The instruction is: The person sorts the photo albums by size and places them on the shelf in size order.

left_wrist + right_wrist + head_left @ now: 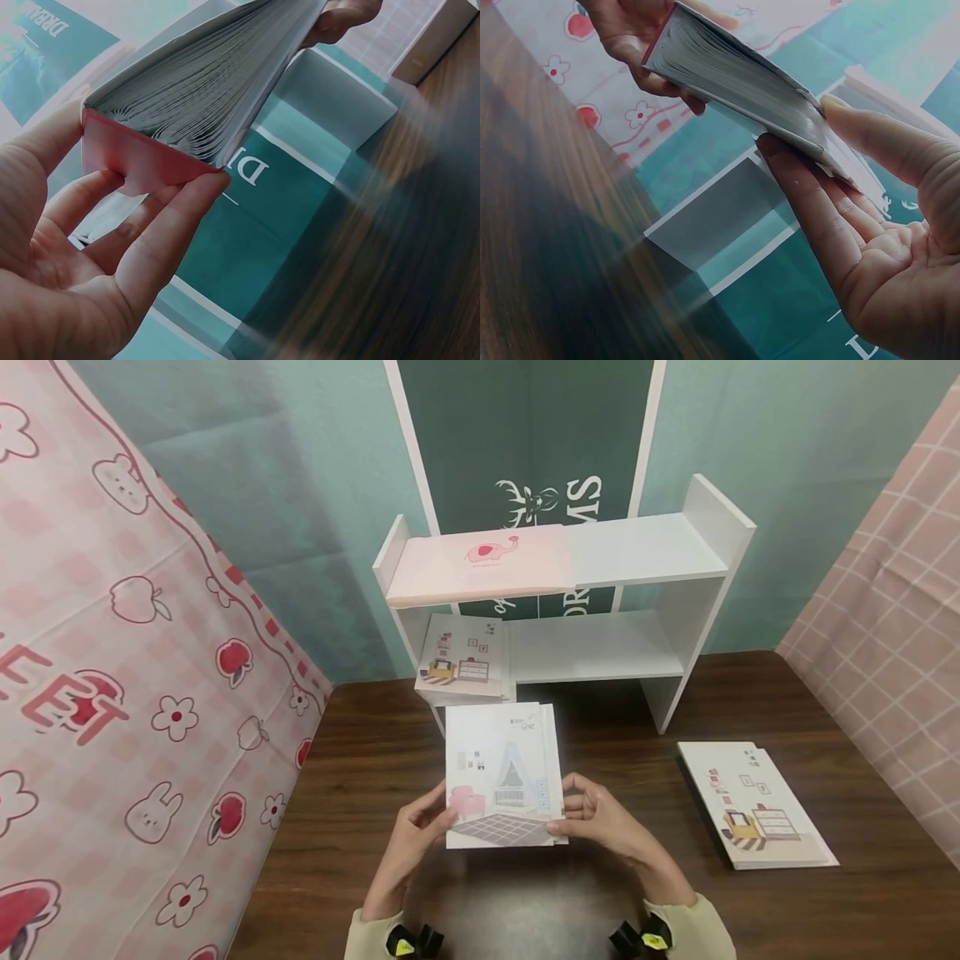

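Observation:
Both hands hold a thick photo album (504, 777) over the table, in front of the shelf. Its pale cover carries a drawing of a pink armchair and a grey grid floor. The left wrist view shows its pink spine (142, 154) and many page edges. My left hand (422, 828) grips the spine side, thumb on the cover and fingers beneath. At the opposite edge, my right hand (600, 814) pinches the covers between thumb and fingers. In the right wrist view the pages (727, 71) spread slightly between the covers.
A white two-tier shelf (600, 647) stands behind the hands. A pink elephant-print album (480, 564) lies on its upper board, and an album with a yellow-chair drawing (461, 652) at the lower left. Another such album (757, 810) lies on the wooden table (322, 877) at right.

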Tool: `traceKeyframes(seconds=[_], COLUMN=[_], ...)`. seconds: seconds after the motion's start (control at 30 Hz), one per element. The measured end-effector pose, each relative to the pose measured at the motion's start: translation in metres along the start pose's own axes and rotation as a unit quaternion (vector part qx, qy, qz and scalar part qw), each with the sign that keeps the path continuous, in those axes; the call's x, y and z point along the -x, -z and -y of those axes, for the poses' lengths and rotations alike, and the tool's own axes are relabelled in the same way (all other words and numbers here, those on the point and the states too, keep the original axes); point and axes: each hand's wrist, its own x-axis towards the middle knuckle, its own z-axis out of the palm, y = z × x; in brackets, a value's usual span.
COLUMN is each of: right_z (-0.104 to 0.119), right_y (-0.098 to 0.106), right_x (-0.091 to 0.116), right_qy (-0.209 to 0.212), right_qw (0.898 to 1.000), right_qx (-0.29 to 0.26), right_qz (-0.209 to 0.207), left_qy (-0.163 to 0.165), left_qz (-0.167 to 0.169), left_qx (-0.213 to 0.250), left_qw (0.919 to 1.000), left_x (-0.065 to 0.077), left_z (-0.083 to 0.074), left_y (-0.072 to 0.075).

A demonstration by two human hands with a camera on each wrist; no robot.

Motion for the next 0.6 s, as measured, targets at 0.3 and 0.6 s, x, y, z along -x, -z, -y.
traceKeyframes(seconds=[0.3, 0.6], right_z=[0.002, 0.002], right_y=[0.006, 0.011], right_x=[0.004, 0.008], right_qy=[-0.004, -0.003], right_qw=[1.0, 1.0], right_qx=[0.004, 0.017], right_qz=[-0.01, -0.01], left_qy=[-0.012, -0.021], left_qz=[0.015, 0.028], left_qx=[-0.015, -0.003], left_qw=[0.9997, 0.9994], left_x=[-0.006, -0.01], left_z=[0.0, 0.001], left_y=[-0.004, -0.01])
